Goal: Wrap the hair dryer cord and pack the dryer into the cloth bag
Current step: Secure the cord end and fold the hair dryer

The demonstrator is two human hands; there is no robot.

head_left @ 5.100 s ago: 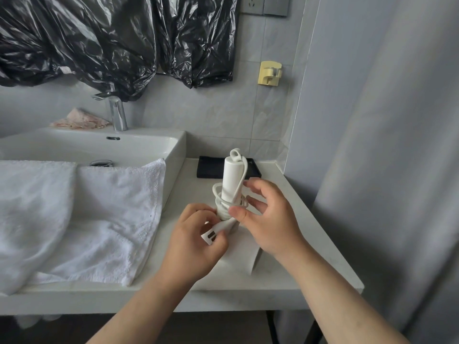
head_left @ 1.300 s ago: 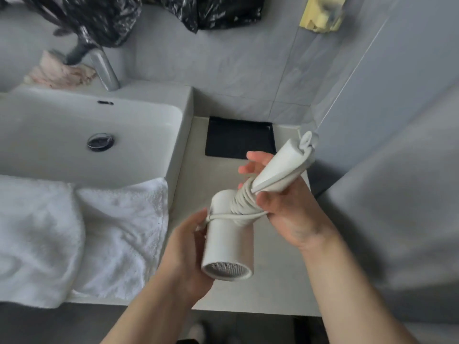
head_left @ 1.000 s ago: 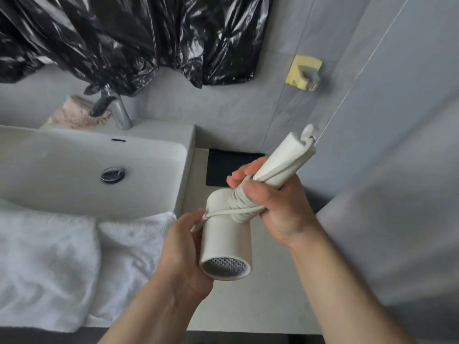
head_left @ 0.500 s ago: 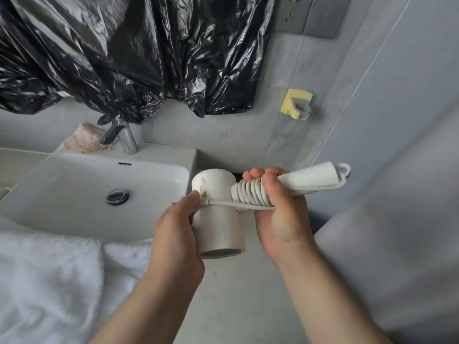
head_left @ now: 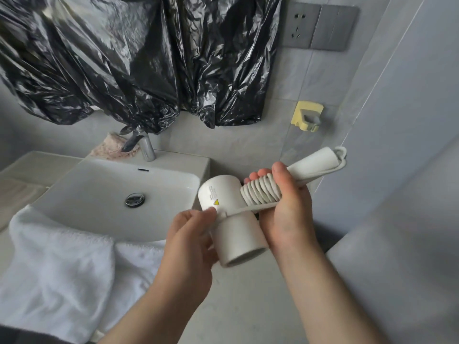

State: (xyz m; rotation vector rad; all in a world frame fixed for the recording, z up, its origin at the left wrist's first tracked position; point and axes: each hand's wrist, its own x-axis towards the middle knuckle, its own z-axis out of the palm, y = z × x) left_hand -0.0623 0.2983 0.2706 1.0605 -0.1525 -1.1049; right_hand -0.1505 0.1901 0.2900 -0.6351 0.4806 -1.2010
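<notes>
The right hand (head_left: 285, 214) is gripping the white hair dryer (head_left: 231, 219) around its cord-wrapped (head_left: 260, 194) handle, while the left hand (head_left: 191, 237) is pinching the cord's loose end.

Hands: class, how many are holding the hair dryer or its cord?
2: left hand pinches the cord's free end; right hand grips the hair dryer's cord-wrapped handle.

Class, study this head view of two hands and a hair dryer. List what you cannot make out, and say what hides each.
1. End of the cord: head view, it runs into the left hand; no plug shows.
2. Middle of the hair dryer handle: covered by cord coils and the right hand.
3. Print on the dryer's label: too small to read.
4. White towel: cut off by the left and bottom edges.
</notes>
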